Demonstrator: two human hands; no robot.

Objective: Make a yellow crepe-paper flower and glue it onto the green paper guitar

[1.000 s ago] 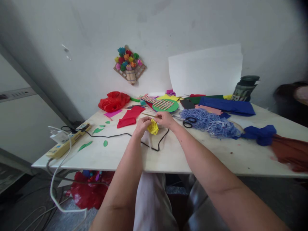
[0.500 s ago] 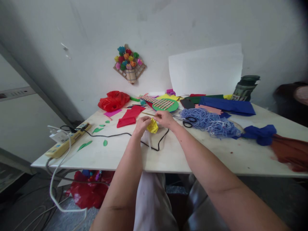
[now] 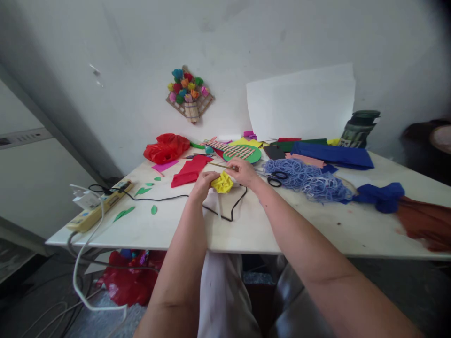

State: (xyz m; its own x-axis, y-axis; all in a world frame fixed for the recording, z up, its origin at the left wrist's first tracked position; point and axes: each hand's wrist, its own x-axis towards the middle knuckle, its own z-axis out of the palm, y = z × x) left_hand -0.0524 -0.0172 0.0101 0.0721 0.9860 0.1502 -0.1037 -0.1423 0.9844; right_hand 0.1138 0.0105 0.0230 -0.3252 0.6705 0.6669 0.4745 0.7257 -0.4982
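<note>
A crumpled yellow crepe paper flower point(image 3: 223, 183) is held just over the table between my two hands. My left hand point(image 3: 205, 186) is closed, its fingers pinching the left edge of the flower. From the closed fingers of my right hand point(image 3: 244, 172) a thin brown stick point(image 3: 219, 165) juts out to the left, above the flower. The right fingertips also touch the flower's upper right side. Beneath the hands, partly covered, lies a whitish strip point(image 3: 220, 206) beside a black cable point(image 3: 230, 217).
Red crepe paper point(image 3: 190, 172) and green paper leaves point(image 3: 142, 190) lie to the left, near a power strip point(image 3: 88, 216). Black-handled scissors point(image 3: 275, 181) rest against tangled blue yarn point(image 3: 310, 180) on the right. Behind stands a green bottle point(image 3: 357, 130).
The yellow flower has turned and spread, so more of its folded face shows. My left hand has shifted slightly left, and my right hand has tilted a little.
</note>
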